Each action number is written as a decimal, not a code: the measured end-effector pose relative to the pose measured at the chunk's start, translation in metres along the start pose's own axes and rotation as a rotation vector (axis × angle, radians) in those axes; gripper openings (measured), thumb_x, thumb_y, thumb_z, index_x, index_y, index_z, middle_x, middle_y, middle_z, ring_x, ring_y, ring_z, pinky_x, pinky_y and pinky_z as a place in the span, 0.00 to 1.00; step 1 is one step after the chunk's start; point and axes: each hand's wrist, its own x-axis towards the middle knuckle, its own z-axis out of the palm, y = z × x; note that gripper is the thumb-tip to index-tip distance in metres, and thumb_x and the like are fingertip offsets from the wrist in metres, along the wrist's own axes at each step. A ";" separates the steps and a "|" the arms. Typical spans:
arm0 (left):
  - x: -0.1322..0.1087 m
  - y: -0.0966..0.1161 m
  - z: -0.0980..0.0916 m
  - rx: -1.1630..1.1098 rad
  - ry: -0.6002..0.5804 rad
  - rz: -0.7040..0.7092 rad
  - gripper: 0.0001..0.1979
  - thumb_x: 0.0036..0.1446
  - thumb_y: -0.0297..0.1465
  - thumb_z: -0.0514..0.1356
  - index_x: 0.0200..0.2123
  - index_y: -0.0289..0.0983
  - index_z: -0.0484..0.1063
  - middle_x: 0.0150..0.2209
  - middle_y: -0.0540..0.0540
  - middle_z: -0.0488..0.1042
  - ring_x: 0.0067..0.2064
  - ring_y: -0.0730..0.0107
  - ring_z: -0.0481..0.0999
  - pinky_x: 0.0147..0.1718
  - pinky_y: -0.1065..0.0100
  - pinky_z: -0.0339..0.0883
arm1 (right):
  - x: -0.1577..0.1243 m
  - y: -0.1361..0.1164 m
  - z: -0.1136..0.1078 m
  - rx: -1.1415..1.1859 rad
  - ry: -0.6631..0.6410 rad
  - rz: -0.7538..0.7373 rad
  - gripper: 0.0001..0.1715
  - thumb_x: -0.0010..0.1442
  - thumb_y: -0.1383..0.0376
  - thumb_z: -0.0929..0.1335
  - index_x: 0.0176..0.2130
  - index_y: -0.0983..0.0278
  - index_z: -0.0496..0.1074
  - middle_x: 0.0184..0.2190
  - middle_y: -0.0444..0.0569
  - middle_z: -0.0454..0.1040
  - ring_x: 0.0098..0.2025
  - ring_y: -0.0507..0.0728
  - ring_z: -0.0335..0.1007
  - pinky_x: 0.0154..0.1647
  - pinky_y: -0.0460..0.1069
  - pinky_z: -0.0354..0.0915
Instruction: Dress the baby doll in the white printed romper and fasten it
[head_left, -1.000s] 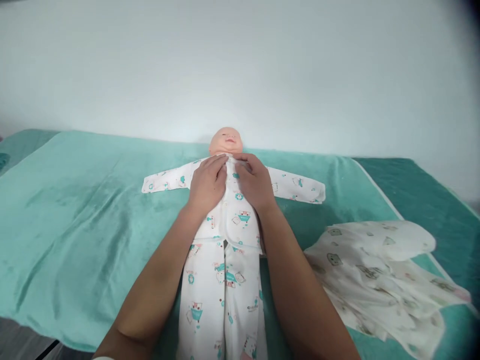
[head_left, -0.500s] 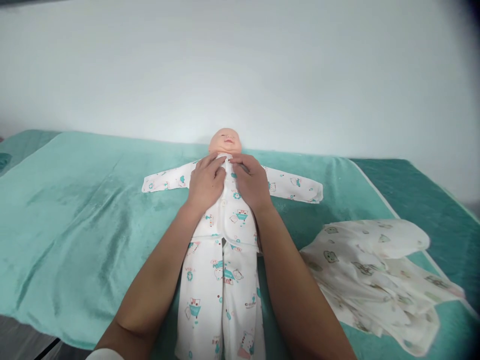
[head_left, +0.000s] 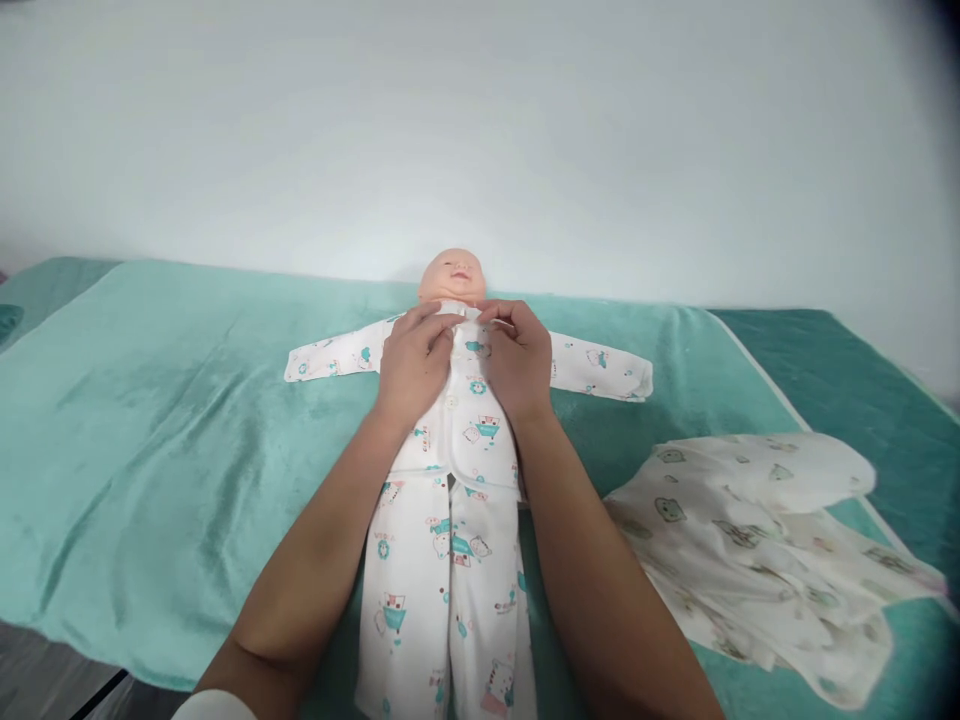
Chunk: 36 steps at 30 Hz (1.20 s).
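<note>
A baby doll (head_left: 454,276) lies on its back with its head at the far side, dressed in a white printed baby shirt (head_left: 480,425) with sleeves spread wide. Matching baby pants (head_left: 405,590) cover its legs. My left hand (head_left: 415,365) rests on the shirt's chest, fingertips gripping the front edge just under the collar. Beside it, my right hand (head_left: 521,358) pinches the opposite edge with bent fingers. The fingertips of both hands almost meet at the top of the front opening. A button shows lower on the front; whatever is between my fingertips is too small to see.
A teal blanket (head_left: 150,400) with some wrinkles covers the surface beneath the doll. To the right lies a crumpled white printed cloth garment (head_left: 750,540). Darker teal fabric (head_left: 817,370) shows at the far right, and a pale wall (head_left: 480,130) rises behind.
My right hand has moved slightly right and its fingers are more bent at the collar. The left hand stays nearly in place. The view has shifted a little.
</note>
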 end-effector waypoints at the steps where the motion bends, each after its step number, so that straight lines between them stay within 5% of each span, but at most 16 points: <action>1: -0.002 0.000 0.000 -0.042 0.033 0.014 0.14 0.66 0.27 0.55 0.46 0.43 0.80 0.59 0.44 0.76 0.63 0.58 0.72 0.66 0.52 0.63 | -0.003 -0.002 -0.001 -0.014 0.006 -0.049 0.15 0.52 0.73 0.60 0.32 0.59 0.72 0.39 0.44 0.79 0.42 0.55 0.73 0.46 0.52 0.67; 6: -0.018 -0.001 -0.006 -0.124 0.071 0.037 0.08 0.64 0.26 0.58 0.38 0.41 0.78 0.56 0.44 0.78 0.61 0.59 0.74 0.64 0.53 0.65 | -0.029 -0.014 -0.007 -0.098 0.022 -0.187 0.16 0.54 0.73 0.61 0.29 0.59 0.75 0.33 0.45 0.77 0.42 0.57 0.74 0.49 0.55 0.68; 17: -0.034 -0.011 -0.018 -0.272 -0.032 0.035 0.07 0.63 0.31 0.61 0.43 0.43 0.80 0.62 0.46 0.75 0.66 0.59 0.71 0.66 0.52 0.64 | -0.059 -0.022 -0.011 -0.174 0.016 -0.247 0.20 0.62 0.72 0.63 0.38 0.55 0.82 0.43 0.48 0.80 0.50 0.62 0.73 0.55 0.61 0.68; 36: -0.033 -0.012 -0.022 -0.190 -0.092 0.079 0.11 0.68 0.34 0.56 0.47 0.45 0.78 0.64 0.46 0.71 0.68 0.60 0.67 0.69 0.52 0.60 | -0.053 -0.027 -0.010 -0.198 -0.036 -0.214 0.22 0.61 0.73 0.62 0.36 0.54 0.82 0.45 0.46 0.81 0.52 0.61 0.74 0.56 0.61 0.71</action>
